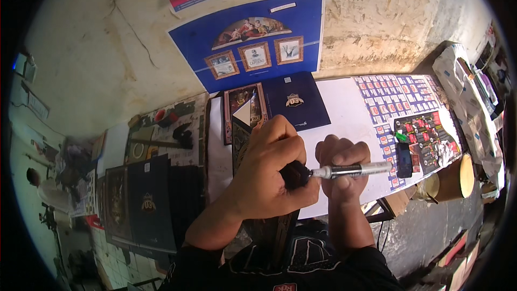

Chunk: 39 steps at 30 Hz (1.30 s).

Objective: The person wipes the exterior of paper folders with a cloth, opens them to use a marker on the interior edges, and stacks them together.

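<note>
Over the table's front, my left hand (269, 170) is closed round a small black object (295, 175) whose kind I cannot make out. My right hand (344, 161) is closed on a white and grey marker pen (366, 169), which lies level across it. The marker's left end meets the black object; whether it goes inside is hidden by my fingers. Below my left hand shows a dark ornate printed board or folder (240, 148), partly covered by the hand. Behind it lie a navy folder with a gold emblem (293, 99) and a colourful printed cover (253, 99).
A black phone (403, 160) and a green item (400, 137) lie on printed sheets (393, 94) at the table's right. More dark folders (148, 199) rest to the left. A blue poster (247, 37) stands against the back wall. In the left background is a person (51, 188).
</note>
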Each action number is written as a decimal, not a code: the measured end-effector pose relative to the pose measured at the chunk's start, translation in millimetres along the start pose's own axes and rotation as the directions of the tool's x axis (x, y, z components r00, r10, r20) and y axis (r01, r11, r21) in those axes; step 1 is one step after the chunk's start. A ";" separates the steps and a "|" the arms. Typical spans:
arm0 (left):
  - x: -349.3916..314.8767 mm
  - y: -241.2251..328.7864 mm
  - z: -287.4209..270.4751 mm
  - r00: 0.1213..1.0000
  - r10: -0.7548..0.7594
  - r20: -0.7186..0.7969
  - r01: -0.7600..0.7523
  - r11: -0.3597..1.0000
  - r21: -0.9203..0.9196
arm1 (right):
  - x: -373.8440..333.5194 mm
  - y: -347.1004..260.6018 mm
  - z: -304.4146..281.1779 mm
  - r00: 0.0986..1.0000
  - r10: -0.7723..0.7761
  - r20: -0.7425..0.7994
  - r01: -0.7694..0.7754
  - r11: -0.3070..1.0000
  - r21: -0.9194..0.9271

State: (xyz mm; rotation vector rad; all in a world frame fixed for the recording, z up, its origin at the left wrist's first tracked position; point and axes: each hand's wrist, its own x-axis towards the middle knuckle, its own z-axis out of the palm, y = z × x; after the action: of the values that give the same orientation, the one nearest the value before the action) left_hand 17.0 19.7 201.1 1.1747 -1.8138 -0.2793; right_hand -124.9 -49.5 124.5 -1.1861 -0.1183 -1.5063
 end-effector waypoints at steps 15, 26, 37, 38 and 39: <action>-3.9 4.8 -9.8 0.999 -0.023 0.043 0.025 0.999 -0.043 | -2.2 5.2 -2.8 0.995 -0.095 0.016 0.096 0.995 -0.041; -2.7 5.0 -10.3 0.999 -0.017 0.036 0.019 0.999 -0.038 | 2.2 1.0 -5.6 0.988 -0.146 0.056 0.149 0.987 -0.056; -5.3 4.0 -9.6 1.000 -0.010 0.029 0.011 0.999 -0.030 | 2.5 -2.2 -5.6 0.983 -0.157 0.096 0.172 0.972 -0.163; -5.5 3.7 -9.3 1.000 -0.009 0.029 0.010 1.000 -0.030 | 1.8 -1.6 -6.6 0.985 -0.155 0.073 0.163 0.979 -0.124; -6.0 3.6 -9.1 0.999 -0.013 0.035 0.015 0.999 -0.043 | 1.1 -1.4 -7.0 0.987 -0.152 0.050 0.156 0.984 -0.085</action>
State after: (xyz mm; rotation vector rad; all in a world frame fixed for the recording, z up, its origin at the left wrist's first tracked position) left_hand 22.8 28.9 204.8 1.1595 -1.8218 -0.3471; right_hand -129.9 -54.3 122.6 -1.3061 -0.1775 -1.6354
